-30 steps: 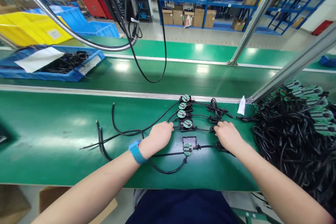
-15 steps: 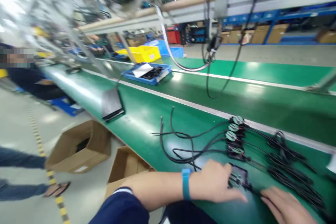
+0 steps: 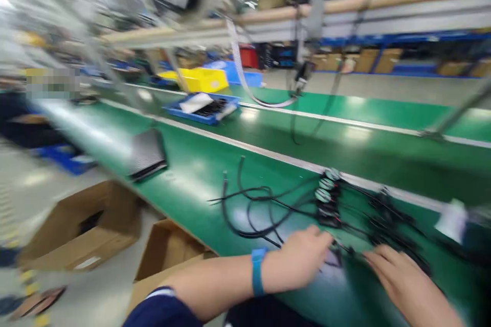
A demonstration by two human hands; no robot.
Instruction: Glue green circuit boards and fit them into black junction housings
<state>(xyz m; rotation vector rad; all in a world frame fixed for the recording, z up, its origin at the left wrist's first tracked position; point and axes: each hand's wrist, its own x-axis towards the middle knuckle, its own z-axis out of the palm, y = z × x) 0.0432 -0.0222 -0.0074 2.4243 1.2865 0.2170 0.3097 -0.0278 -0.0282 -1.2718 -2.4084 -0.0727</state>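
My left hand (image 3: 303,255), with a blue-green band (image 3: 258,271) at its wrist, is closed on a small black housing (image 3: 334,256) low over the green bench; motion blurs its details. Just right of it, my right hand (image 3: 406,278) has its fingers together on the black cable (image 3: 355,252) that leaves the housing. Behind my hands, several similar housings with round green circuit boards (image 3: 323,195) lie in a row. Loose black cable ends (image 3: 245,235) curl out to their left, and bundled black cables (image 3: 387,219) lie to their right.
A dark mesh-faced piece (image 3: 148,153) rests at the bench's left edge. Further back are a blue tray (image 3: 192,115) of black parts and a yellow bin (image 3: 203,80). Cardboard boxes (image 3: 80,230) stand on the floor at left. A metal hose (image 3: 245,82) hangs above the bench.
The view has swung right, so the scene sits further left. My left hand has drawn in around the housing, which now shows tilted and less clearly. My right hand remains at the cable.
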